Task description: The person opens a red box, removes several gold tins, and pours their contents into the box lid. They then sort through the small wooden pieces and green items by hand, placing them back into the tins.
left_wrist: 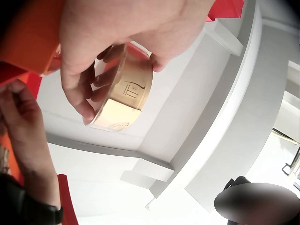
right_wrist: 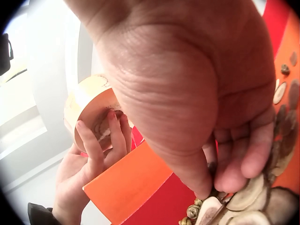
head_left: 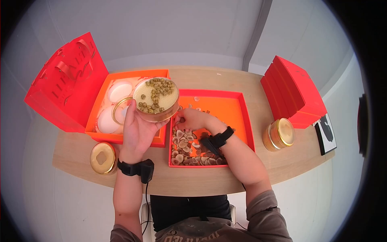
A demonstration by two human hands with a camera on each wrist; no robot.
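Round tub (head_left: 167, 114): held in your left grip (head_left: 139, 135), fingers curled around it.
Greenish pieces (head_left: 155, 96): inside the tub.
Right grip (head_left: 195, 119): your fingertips bunch at slices (head_left: 182, 144); cannot tell what they pinch.

The left hand's grip (left_wrist: 129, 28) held a tub (left_wrist: 136, 79) with fingers along one side and the thumb against the other. The tub bore dark marks and a pale label (left_wrist: 121, 113). Toward the left edge, the right hand's grip (left_wrist: 23, 110) had curled fingers beside something red (left_wrist: 35, 86), though what they touched was hard to tell. A black band (left_wrist: 28, 204) circled that wrist.
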